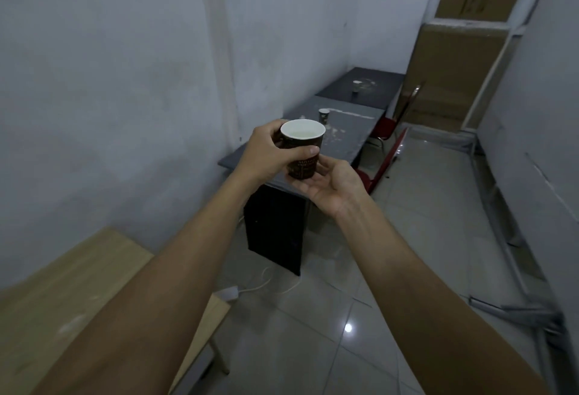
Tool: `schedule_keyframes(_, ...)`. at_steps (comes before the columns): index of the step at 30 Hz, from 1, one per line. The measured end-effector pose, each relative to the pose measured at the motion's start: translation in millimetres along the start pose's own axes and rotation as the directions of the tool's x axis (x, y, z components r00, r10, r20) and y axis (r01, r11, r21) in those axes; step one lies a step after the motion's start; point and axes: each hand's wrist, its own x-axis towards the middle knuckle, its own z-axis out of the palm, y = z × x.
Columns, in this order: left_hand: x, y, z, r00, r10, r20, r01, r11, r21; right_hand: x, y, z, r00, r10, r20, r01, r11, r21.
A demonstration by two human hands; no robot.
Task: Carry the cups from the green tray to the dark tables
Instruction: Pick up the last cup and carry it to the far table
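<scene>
A dark paper cup (301, 150) with a white inside is held upright in front of me, at mid frame. My left hand (269, 151) grips its side, thumb across the front. My right hand (329, 186) lies palm up under the cup's base and supports it. Beyond the hands stand the dark tables (351, 126) along the left wall. One cup (323, 115) stands on the nearer dark table. Another small cup (356, 86) stands on the farther dark table (385, 87). No green tray is in view.
A light wooden table (62, 294) is at the lower left. Red chairs (383, 131) stand beside the dark tables. A white cable and plug (250, 288) lie on the tiled floor. Metal frame bars (513, 269) lie along the right wall. Cardboard boxes (454, 75) stand at the back.
</scene>
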Motion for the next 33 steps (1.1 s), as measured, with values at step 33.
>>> schedule_keyframes(33, 356, -66, 391, 0.940, 0.088, 0.329, 0.015, 0.955, -0.298, 253, -340, -232, 0.908, -0.286, -0.306, 0.335, 0.934, 0.123)
